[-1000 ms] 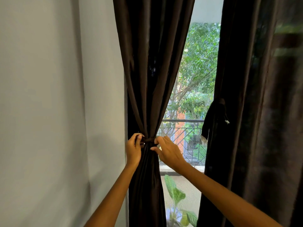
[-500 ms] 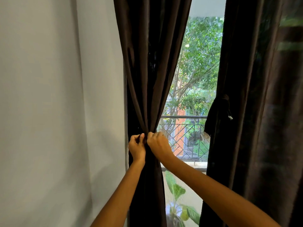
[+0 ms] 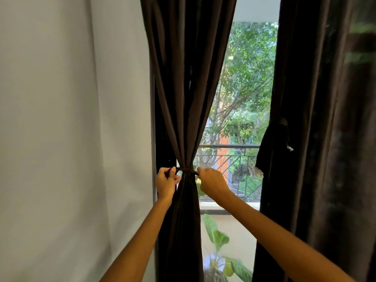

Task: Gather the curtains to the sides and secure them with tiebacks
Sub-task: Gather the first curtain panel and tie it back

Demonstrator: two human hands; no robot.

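Both hands' fingers pinch the tieback (image 3: 186,170) ends, left hand (image 3: 166,183) and right hand (image 3: 212,183) flanking the curtain (image 3: 184,110).

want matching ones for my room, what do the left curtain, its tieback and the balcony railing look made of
Left curtain: dark brown woven fabric, matte, probably heavy; it hangs in deep soft folds and blocks the light.
Tieback: a thin dark band, seemingly the same cloth, cinched round the curtain between both hands; too small to be sure.
Balcony railing: likely dark painted metal, with thin straight bars in a geometric pattern.
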